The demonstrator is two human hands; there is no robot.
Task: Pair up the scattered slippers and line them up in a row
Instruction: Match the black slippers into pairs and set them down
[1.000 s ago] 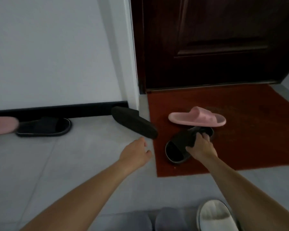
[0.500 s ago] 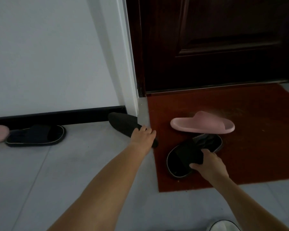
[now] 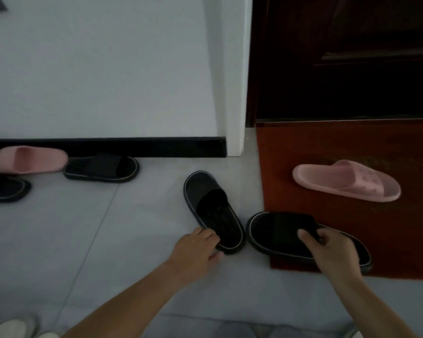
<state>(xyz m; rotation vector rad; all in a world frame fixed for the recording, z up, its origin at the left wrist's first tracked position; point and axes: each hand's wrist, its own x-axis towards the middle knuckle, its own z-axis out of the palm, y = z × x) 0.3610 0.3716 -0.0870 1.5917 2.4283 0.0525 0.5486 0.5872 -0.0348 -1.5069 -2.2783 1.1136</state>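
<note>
Two black slippers lie in front of me. My left hand [image 3: 197, 248] grips the near end of the left black slipper [image 3: 211, 208], which lies sole-down on the grey tiles. My right hand [image 3: 332, 252] pinches the strap of the right black slipper [image 3: 279, 231], which lies half on the red mat [image 3: 352, 147]. One pink slipper [image 3: 344, 180] rests on the mat. Another pink slipper [image 3: 27, 159] lies by the wall at far left, beside a third black slipper [image 3: 101, 168] and a fourth black slipper [image 3: 4, 189].
A white wall with a black skirting board [image 3: 132, 147] runs along the back. A dark wooden door [image 3: 340, 57] stands behind the mat. White footwear [image 3: 12, 329] shows at the bottom left corner. Grey tiled floor [image 3: 71, 240] spreads between the slippers.
My left hand has turned the left black slipper from sole-up to sole-down and drawn it nearer. The right hand has dragged the other black slipper left, partly off the mat. The view has shifted left.
</note>
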